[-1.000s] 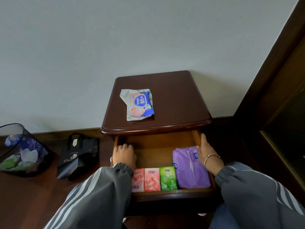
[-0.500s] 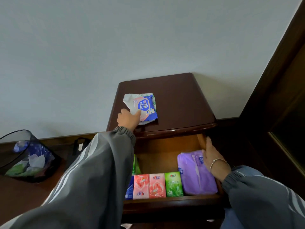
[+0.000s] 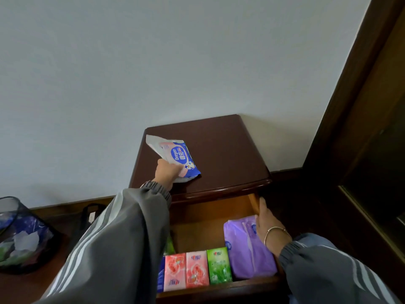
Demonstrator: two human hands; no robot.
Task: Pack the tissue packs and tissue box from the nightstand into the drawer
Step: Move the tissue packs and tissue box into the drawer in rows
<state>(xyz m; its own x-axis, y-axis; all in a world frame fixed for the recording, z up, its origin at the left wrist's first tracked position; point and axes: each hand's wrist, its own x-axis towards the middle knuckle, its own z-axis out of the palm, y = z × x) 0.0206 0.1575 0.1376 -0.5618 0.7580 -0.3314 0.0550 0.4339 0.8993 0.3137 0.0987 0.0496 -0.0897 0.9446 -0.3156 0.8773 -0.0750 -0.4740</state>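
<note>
Nearest me, the open drawer [image 3: 252, 284] holds a front row of small packs [image 3: 197, 268], pink, pink and green with a blue one at the left edge, beside the purple pack [image 3: 245, 253], and my right hand [image 3: 268, 224] lies flat with its fingers spread against that pack and the drawer's right wall. Farther out, my left hand [image 3: 167, 174] pinches the near corner of the wipes pack [image 3: 175, 154], tilted up off the nightstand surface [image 3: 223, 154].

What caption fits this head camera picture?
Left hand grips the wipes pack on the nightstand; right hand rests in the open drawer.
</note>
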